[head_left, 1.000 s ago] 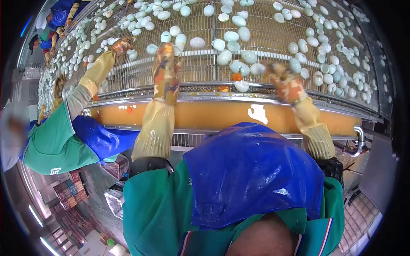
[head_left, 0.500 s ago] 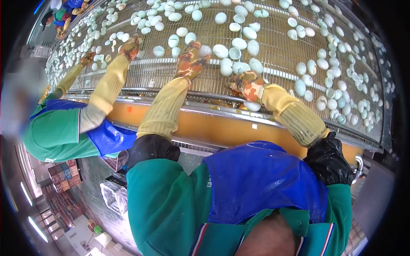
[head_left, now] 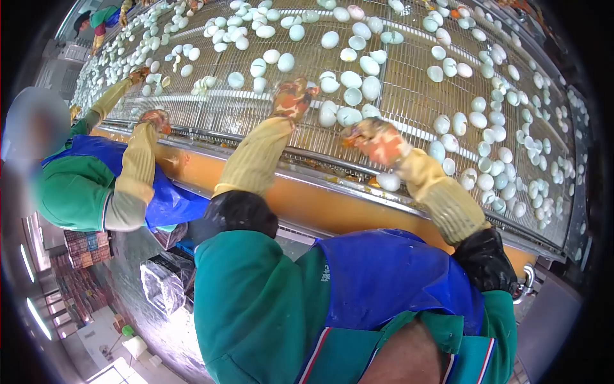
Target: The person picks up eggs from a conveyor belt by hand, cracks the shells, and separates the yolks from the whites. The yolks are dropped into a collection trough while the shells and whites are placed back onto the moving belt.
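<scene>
Both my hands wear camouflage-patterned gloves with long cream cuffs, over a wire-mesh conveyor. My left hand is closed above the mesh, its fingers pointing right; a small pale patch shows at the fingertips, too blurred to name. Closed too, my right hand has bent fingers pointing left, and what they hold, if anything, is hidden. Between and beyond the hands lie pale blue-green eggs and eggshells, among them an open half shell and a whole-looking egg. One white egg rests by the near rail below my right wrist.
An orange-tan side panel with a metal rail runs between my body and the mesh. At left, a co-worker in a green shirt reaches over the conveyor with gloved hands. More eggs lie at right. A plastic-lined crate stands on the floor.
My left hand has moved slightly down and right; the egg visible at its fingers before no longer shows clearly. My right hand has shifted down, nearer the rail. The co-worker's nearer hand has drawn back.
</scene>
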The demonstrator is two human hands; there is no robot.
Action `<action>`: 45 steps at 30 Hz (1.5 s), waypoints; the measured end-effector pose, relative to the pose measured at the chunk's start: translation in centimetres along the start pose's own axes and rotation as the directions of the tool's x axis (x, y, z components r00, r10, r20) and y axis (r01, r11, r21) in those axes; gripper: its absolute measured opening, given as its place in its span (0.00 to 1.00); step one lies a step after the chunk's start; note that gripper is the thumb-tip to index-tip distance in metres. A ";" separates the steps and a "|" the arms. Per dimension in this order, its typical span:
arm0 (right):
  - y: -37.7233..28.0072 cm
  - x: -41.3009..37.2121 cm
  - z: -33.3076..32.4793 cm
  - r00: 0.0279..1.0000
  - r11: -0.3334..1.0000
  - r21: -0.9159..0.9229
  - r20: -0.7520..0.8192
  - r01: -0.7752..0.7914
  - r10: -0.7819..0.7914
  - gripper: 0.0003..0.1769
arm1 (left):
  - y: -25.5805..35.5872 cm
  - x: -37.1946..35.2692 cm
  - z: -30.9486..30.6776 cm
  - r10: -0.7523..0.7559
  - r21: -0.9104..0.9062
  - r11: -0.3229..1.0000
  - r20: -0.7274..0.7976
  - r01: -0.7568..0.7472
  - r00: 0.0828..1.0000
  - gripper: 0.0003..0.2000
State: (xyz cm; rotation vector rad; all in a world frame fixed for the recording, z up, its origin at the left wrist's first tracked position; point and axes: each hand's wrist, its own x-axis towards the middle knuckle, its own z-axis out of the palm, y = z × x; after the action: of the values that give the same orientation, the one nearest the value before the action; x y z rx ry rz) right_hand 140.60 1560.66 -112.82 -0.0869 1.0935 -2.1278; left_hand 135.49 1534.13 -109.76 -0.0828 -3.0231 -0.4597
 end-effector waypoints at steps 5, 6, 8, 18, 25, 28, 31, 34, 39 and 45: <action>-8.5 -12.3 1.3 0.998 0.897 -0.440 0.062 0.044 -0.019 0.13 | 3.1 -8.2 -1.3 -0.104 -0.853 0.478 0.185 0.212 0.977 0.15; -9.5 -14.7 2.8 0.999 0.872 -0.490 0.045 0.015 0.008 0.19 | 4.0 -10.1 -1.1 -0.092 -0.918 0.281 0.266 0.281 0.960 0.16; -8.9 -18.7 2.9 0.993 0.947 -0.323 0.110 -0.002 0.040 0.18 | 9.3 -14.1 -2.9 -0.067 -0.928 0.149 0.335 0.342 0.940 0.11; -3.0 -30.0 -1.0 0.913 0.075 -0.931 0.330 0.356 -0.240 0.21 | 24.7 -20.1 -5.1 0.512 -0.522 0.800 0.336 -0.296 0.791 0.16; -5.4 -35.4 -3.4 0.944 -0.100 -0.971 0.234 0.216 -0.232 0.24 | 28.2 -14.3 -5.2 -0.031 -0.912 0.310 0.274 0.270 0.961 0.19; -7.2 -37.1 -5.4 0.896 -0.024 -0.985 0.164 0.169 -0.412 0.22 | 25.0 -11.0 -3.1 -0.265 -0.838 0.527 -0.004 0.141 0.964 0.19; -9.5 -35.9 -6.3 0.838 0.223 -0.968 -0.027 0.114 -0.545 0.20 | 18.7 -9.9 -0.7 -0.353 -0.437 0.872 -0.250 0.220 0.902 0.19; -11.0 -34.3 -7.9 0.831 0.286 -0.946 -0.032 0.155 -0.556 0.19 | 12.5 -9.5 -1.7 -0.351 0.058 0.927 -0.215 0.370 0.911 0.19; -10.1 -25.5 -17.0 0.988 0.985 0.129 0.088 0.116 -0.128 0.23 | 10.0 -10.1 0.5 -0.309 0.367 0.892 0.067 0.264 0.949 0.23; -9.2 -14.6 -17.4 0.973 0.087 -0.995 0.022 0.043 -0.229 0.20 | 11.3 -9.1 0.7 -0.444 0.017 0.896 -0.021 0.444 0.896 0.34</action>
State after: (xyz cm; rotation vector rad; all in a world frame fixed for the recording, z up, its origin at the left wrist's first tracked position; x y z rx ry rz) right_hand 139.58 1585.14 -113.44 -0.7258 2.5670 -1.0380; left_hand 145.26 1544.78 -107.93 0.6237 -3.0157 -0.4523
